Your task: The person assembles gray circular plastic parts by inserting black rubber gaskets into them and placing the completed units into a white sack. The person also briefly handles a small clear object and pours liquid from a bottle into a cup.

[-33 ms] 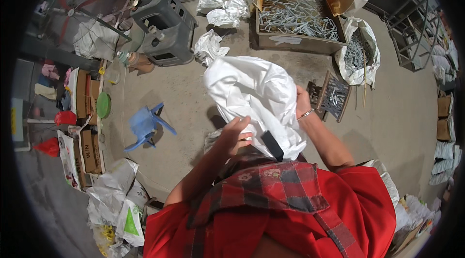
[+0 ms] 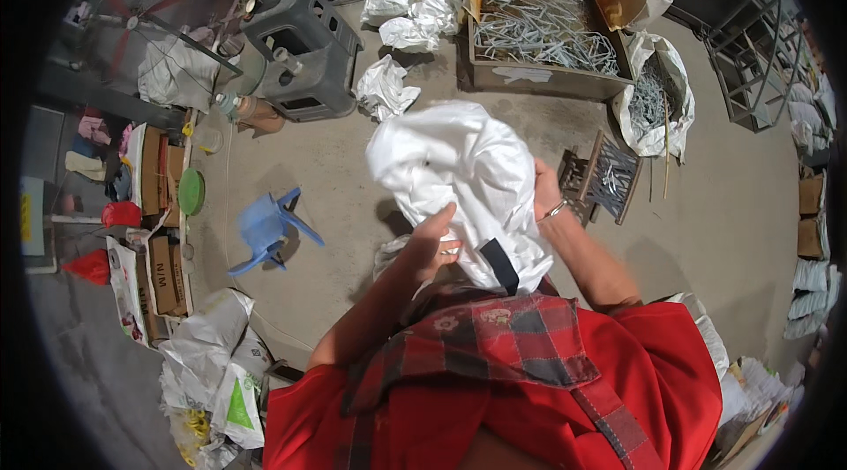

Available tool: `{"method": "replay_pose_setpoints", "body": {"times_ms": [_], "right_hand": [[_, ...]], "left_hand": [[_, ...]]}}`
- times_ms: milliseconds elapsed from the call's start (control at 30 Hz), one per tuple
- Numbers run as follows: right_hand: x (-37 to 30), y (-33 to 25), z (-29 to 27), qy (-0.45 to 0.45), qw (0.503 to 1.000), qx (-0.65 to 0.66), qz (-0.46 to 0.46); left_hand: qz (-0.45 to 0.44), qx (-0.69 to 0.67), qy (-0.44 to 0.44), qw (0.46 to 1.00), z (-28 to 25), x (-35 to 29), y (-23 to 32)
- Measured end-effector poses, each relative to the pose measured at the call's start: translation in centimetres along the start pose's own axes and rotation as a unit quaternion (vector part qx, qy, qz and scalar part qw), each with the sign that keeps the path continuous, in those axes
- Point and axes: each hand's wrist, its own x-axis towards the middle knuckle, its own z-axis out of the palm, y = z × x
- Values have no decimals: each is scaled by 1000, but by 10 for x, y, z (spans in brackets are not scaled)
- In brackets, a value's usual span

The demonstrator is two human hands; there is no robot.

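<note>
A crumpled white sack [image 2: 485, 161] with a black strip [image 2: 499, 266] near its lower end bulges up in front of my apron. My right hand [image 2: 545, 192], a metal bracelet at its wrist, grips the sack's right edge; most of its fingers are hidden behind the fabric. On the lower left side, my left hand [image 2: 432, 247] pinches the sack, thumb on top and fingers curled beneath. Whether anything is inside the sack cannot be seen.
A small blue stool [image 2: 266, 227] stands at left. Ahead are a large bin of metal rods [image 2: 547, 76], several white bundles [image 2: 386, 89] and a grey plastic stool [image 2: 304, 55]. An open white sack of metal pieces [image 2: 655, 99] and a slatted rack [image 2: 609, 174] stand at right.
The upper part of the white sack has sunk and folded, closing the hollow in it. My left hand has risen slightly, and my right hand has shifted a little left.
</note>
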Motion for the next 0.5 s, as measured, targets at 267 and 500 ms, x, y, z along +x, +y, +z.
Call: {"method": "replay_pose_setpoints", "body": {"times_ms": [267,500], "right_hand": [[-69,75,29,-231,933,204,183],[-65,-36,-23,23,989,-144,30]], "left_hand": [[154,-351,46,922,-61,91,11],[333,-306,272,849,-132,130,18]]}}
